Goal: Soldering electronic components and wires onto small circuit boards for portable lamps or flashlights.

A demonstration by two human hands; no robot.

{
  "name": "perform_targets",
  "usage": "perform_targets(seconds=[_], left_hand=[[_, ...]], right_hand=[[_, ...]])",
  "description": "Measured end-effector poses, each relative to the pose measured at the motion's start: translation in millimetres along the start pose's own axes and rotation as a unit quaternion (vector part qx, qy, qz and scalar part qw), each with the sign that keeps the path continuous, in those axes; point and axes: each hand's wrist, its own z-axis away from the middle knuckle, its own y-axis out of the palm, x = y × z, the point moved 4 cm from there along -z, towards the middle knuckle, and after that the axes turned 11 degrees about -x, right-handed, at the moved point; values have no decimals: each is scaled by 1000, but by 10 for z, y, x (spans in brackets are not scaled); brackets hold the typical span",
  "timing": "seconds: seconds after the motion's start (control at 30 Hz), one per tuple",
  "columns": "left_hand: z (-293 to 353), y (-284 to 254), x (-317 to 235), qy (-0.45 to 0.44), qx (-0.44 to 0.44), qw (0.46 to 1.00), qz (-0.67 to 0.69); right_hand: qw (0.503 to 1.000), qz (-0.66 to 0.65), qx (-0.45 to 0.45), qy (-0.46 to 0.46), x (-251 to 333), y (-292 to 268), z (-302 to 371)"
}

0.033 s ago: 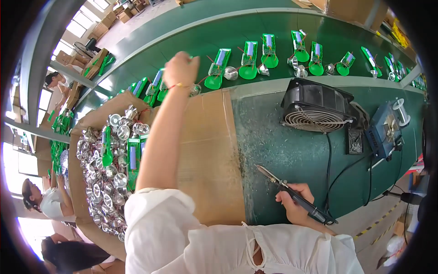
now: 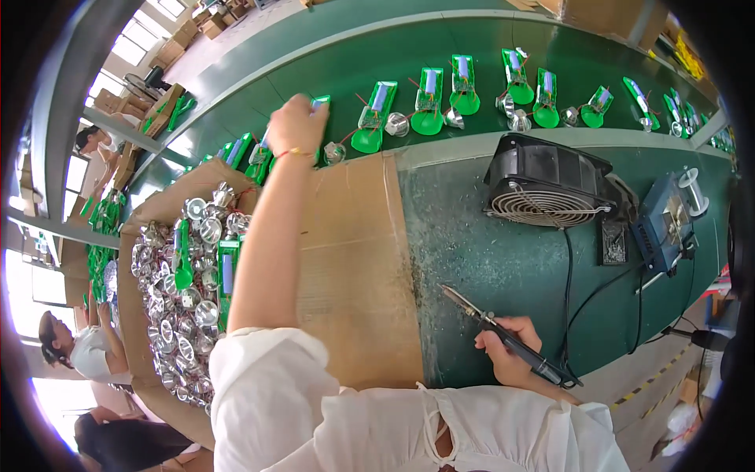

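Green worktop (image 2: 472,252) (grey-flecked) under soldering iron (image 2: 515,341), bright windows (image 2: 132,42) beyond.

Wide fisheye head view from above the near side of the flat green worktop (image 2: 487,267), facing down and forward across it.

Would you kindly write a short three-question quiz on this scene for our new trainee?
1. Which of the person's hands holds the soldering iron?
2. True or false: the fan stands inside the box.
3. What mostly fills the box?
A) glass bottles
B) silver reflectors
C) yellow gloves

Key:
1. The right hand.
2. False: it stands on the bench.
3. B.
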Motion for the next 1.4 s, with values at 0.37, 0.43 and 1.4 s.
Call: perform_targets(seconds=[0.37,0.43,1.4], left_hand=[[497,-30,522,37,79,993,80],[634,-363,327,20,56,994,91],[3061,-1733,247,-26,58,967,247]], right_hand=[[999,37,11,-4,73,44,8],[1000,26,-7,-14,83,42,19],[993,31,-58,-98,114,84,0]])
